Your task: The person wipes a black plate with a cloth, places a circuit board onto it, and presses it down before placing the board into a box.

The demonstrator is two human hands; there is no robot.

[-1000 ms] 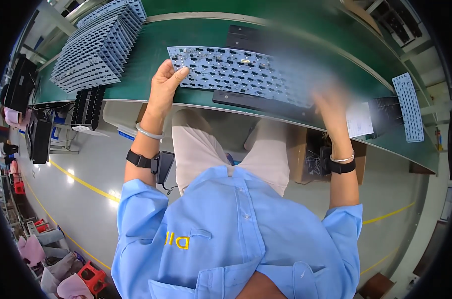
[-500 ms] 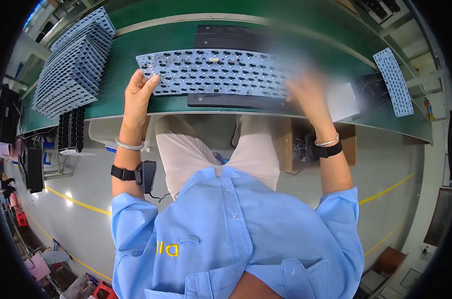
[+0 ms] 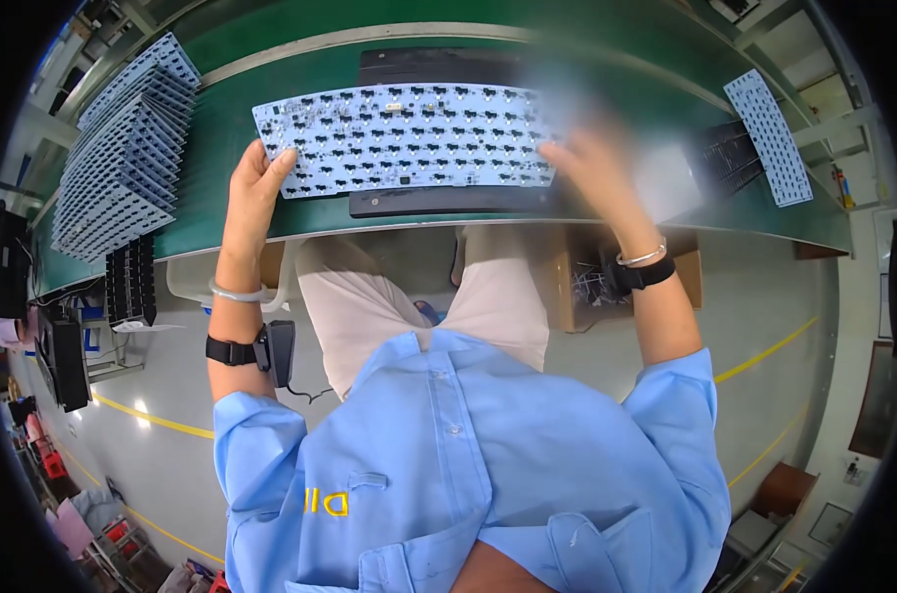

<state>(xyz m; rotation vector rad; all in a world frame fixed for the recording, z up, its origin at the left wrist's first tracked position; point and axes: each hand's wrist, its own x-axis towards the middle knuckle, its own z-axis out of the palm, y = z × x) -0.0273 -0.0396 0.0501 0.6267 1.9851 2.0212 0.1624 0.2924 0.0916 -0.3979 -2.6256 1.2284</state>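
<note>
A white keyboard circuit board (image 3: 409,138) with rows of small black parts spans the space between my two hands. My left hand (image 3: 256,188) grips its left end, thumb on the upper face and fingers behind the edge. At the right end, my right hand (image 3: 599,173) holds the board with its thumb on the face; a blurred patch covers part of those fingers. Beneath the board lies a black fixture (image 3: 439,67), its far and near strips showing past the board's edges.
A leaning row of similar boards (image 3: 122,158) stands on the green table (image 3: 290,69) at left, near a black slotted rack (image 3: 130,282). At right, another board (image 3: 770,138) rests on a black rack (image 3: 730,158). A cardboard box (image 3: 686,272) sits below the table edge.
The board's face now tilts more toward me, and it has shifted slightly left and up in view with both hands. The surroundings shift a little too, as the view moves.
</note>
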